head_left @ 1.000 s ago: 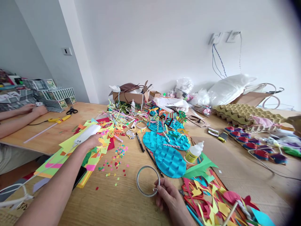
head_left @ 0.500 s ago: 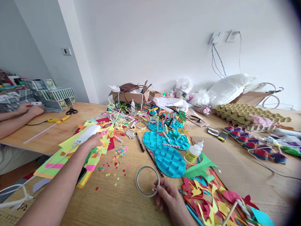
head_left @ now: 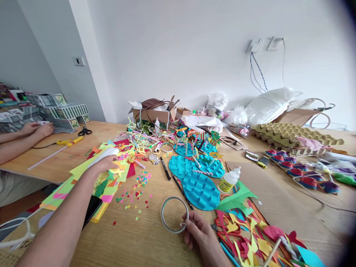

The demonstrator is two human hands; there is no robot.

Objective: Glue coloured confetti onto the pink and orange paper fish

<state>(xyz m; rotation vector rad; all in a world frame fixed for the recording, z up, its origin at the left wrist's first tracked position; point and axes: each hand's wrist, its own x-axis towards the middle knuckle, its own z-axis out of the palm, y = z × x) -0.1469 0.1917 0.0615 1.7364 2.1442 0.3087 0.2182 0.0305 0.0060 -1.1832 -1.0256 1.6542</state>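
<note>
My right hand (head_left: pixel 196 231), near the front of the table, pinches a nearly bare roll of tape (head_left: pixel 162 215), held upright like a ring. A loose tape end shows by the thumb. My left hand (head_left: pixel 105 163) reaches over a pile of coloured paper (head_left: pixel 83 171), its fingers bent downward beside yellow paper cut-outs (head_left: pixel 119 172). Whatever lies between those fingertips is hidden. Under the left hand and wrist is a white power strip (head_left: pixel 100 155), partly covered. A dark green cut-out (head_left: pixel 100 189) and a black phone (head_left: pixel 93 209) lie beside the left forearm.
Blue paper discs (head_left: pixel 200 191), a glue bottle (head_left: pixel 229 180) and a black pen (head_left: pixel 165 168) lie mid-table. Paper scraps (head_left: pixel 250 237) cover the front right. Egg trays (head_left: pixel 294 135) stand at right. Another person's hands (head_left: pixel 41 129) hold a card at far left, near scissors (head_left: pixel 84 131).
My left hand has shifted slightly up and left over the paper pile, covering more of the power strip and uncovering yellow and green cut-outs. My right hand and the tape have stayed put.
</note>
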